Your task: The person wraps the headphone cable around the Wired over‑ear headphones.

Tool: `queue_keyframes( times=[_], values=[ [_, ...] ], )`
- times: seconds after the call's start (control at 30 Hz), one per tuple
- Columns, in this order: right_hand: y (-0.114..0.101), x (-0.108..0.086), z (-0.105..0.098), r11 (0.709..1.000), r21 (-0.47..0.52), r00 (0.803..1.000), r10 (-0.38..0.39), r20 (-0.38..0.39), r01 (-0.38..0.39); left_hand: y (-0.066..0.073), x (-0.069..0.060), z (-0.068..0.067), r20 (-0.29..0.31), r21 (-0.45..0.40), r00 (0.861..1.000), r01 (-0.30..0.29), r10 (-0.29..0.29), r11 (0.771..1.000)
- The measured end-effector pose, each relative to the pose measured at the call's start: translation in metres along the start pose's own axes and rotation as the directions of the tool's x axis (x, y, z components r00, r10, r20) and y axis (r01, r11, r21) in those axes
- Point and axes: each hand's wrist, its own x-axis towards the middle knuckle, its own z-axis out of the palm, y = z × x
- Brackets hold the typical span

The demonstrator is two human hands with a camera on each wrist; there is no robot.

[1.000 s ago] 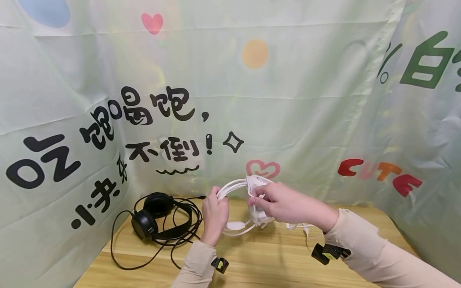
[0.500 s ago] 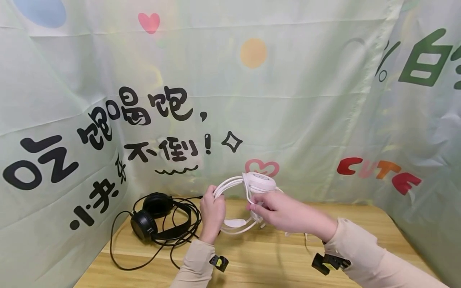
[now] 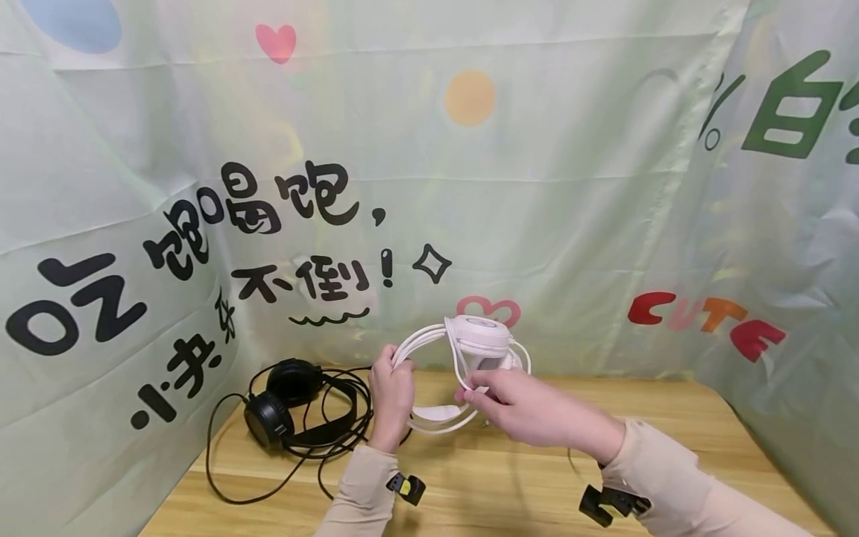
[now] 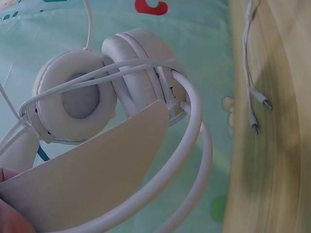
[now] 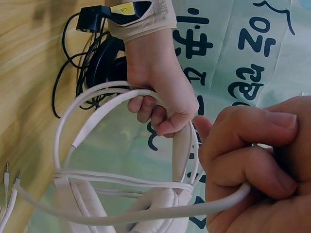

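White headphones [image 3: 478,337] are held up over the table, ear cups to the right. My left hand [image 3: 392,391] grips their headband; in the right wrist view its fingers curl round the band [image 5: 104,106]. My right hand [image 3: 530,406] pinches the white cable [image 5: 170,211] beside the ear cups. In the left wrist view, cable strands cross both ear cups [image 4: 80,103], and two metal-tipped plugs [image 4: 262,99] hang at the right.
Black headphones [image 3: 268,421] with a coiled black cable [image 3: 265,498] lie on the wooden table [image 3: 456,500] at the left. A printed cloth [image 3: 557,224] hangs behind and along both sides.
The white headphones have risen slightly and shifted left, their ear cup now turned more upward. My left hand moved a little left with them; the right still pinches the cable, slightly lower.
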Motion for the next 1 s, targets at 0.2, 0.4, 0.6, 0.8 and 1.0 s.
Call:
queue_keyframes(
  times=[0.2, 0.4, 0.6, 0.8, 1.0],
  values=[
    [0.004, -0.003, 0.004, 0.999, 0.035, 1.0, -0.005, 0.009, 0.005, 0.002, 0.001, 0.0, -0.003, -0.036, 0.999, 0.036, -0.036, 0.999],
    [0.008, -0.006, 0.007, 0.999, 0.042, 1.0, -0.014, -0.01, 0.014, 0.003, 0.003, -0.001, 0.005, -0.074, 0.998, 0.057, -0.057, 0.996],
    [0.014, -0.009, 0.008, 0.997, 0.08, 1.0, 0.002, 0.024, -0.004, 0.002, 0.005, -0.002, 0.009, -0.105, 0.996, 0.09, -0.09, 0.99],
    [0.018, -0.01, 0.01, 0.995, 0.101, 0.999, 0.016, 0.034, -0.02, 0.007, 0.004, -0.005, 0.04, -0.16, 0.993, 0.12, -0.115, 0.98],
    [0.023, -0.011, 0.013, 0.992, 0.121, 0.999, 0.023, 0.029, -0.027, 0.006, 0.007, -0.003, 0.068, -0.212, 0.987, 0.16, -0.149, 0.964]
  ],
)
